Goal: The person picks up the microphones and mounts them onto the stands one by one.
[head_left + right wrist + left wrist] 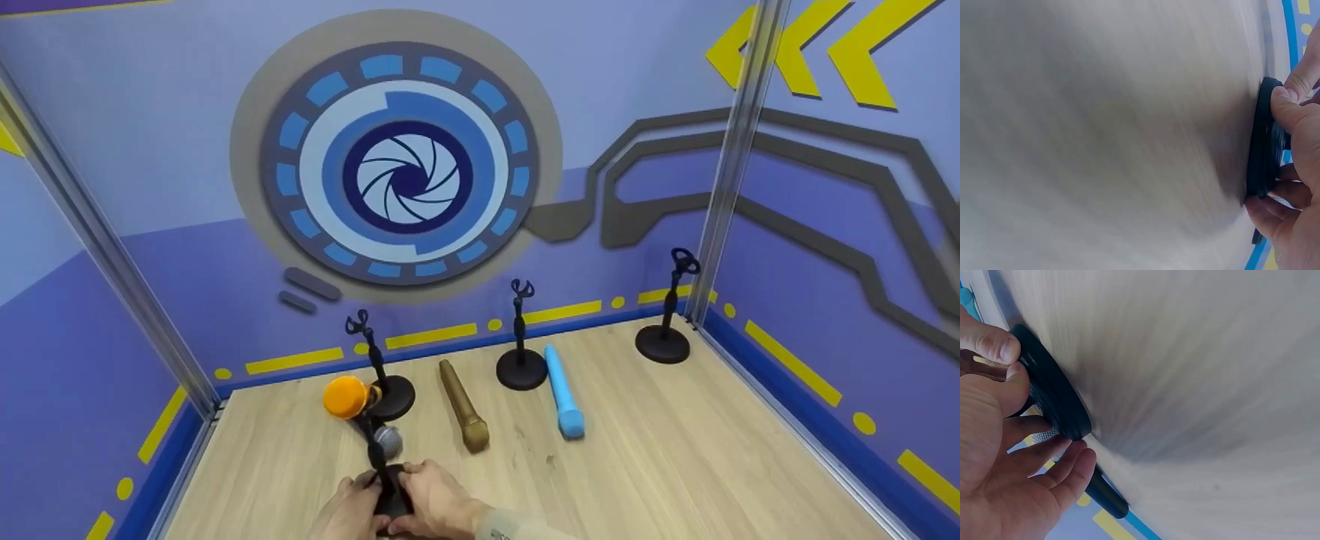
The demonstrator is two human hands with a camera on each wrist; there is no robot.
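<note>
A black desktop microphone stand is close to me at the front of the table, with an orange microphone at its top. My left hand grips its round base from the left, and my right hand grips it from the right. In the left wrist view, thumb and fingers hold the rim of the base. The right wrist view has the right thumb on top of the base, fingers at its edge. Just behind the stand lies a microphone with a grey mesh head, partly hidden.
Farther back are three empty black stands, at left, middle and far right corner. A brown microphone and a blue microphone lie between them. Printed panels wall in the wooden table.
</note>
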